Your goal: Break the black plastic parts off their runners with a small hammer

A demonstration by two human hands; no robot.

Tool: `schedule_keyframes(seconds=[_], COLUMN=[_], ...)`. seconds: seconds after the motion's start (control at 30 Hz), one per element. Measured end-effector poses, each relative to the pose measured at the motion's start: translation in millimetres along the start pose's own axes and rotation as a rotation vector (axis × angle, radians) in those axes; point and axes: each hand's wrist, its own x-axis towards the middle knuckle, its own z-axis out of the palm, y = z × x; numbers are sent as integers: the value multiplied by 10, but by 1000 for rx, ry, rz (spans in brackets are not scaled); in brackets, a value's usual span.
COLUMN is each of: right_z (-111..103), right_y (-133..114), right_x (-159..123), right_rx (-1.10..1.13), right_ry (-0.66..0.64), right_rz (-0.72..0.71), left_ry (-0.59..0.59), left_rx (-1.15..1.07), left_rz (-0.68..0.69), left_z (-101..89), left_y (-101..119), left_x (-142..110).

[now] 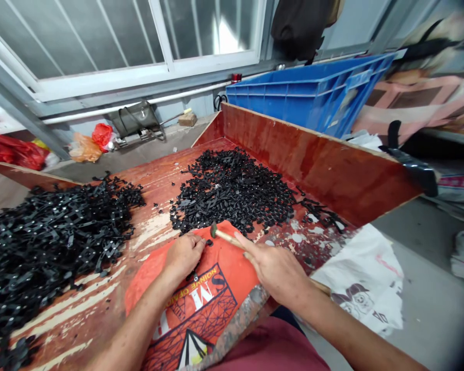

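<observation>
My right hand point(276, 268) is closed round the wooden handle of a small hammer point(226, 237), with the forefinger stretched along it. The dark hammer head is just right of my left fingertips, over a small black part on the orange printed cloth point(166, 268). My left hand point(183, 255) rests on that cloth with its fingers curled and pressed together on a small black plastic part point(194, 276), mostly hidden beneath them. Beyond the cloth spreads a heap of small black parts point(232, 190). Left of my hands lies a bigger pile of linked black pieces point(54, 237).
A red wooden board point(313, 159) walls the worktable's right side. Behind it stands a blue plastic crate point(278, 100). A white printed bag point(367, 283) hangs near the right front edge. Plastic bags point(85, 148) and a dark green pouch point(135, 119) lie along the window wall.
</observation>
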Motion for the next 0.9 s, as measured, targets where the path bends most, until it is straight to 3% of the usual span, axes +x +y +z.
schedule_keyframes(seconds=[0.1, 0.23, 0.4, 0.47, 0.6, 0.73, 0.9], right_z=[-12, 61, 102, 105, 166, 198, 38], right_y=[-7, -40, -50, -62, -50, 147, 640], right_x=[-15, -29, -25, -26, -27, -15, 25], right_rx=[40, -18, 98, 116, 261, 282, 163], right_ry=[88, -46, 12, -20, -47, 23, 113], right_rz=[-2, 12, 4, 29, 96, 192, 352], left_ry=[-3, 2, 9, -11, -40, -64, -221], left_rx=[73, 97, 95, 82, -85, -137, -17], left_rz=[26, 22, 40, 39, 117, 225, 297], left_z=[-10, -14, -8, -19, -117, -278, -371], left_y=[21, 29, 28, 22, -39, -185, -310], left_x=[-15, -34, -28, -26, -83, -228, -399])
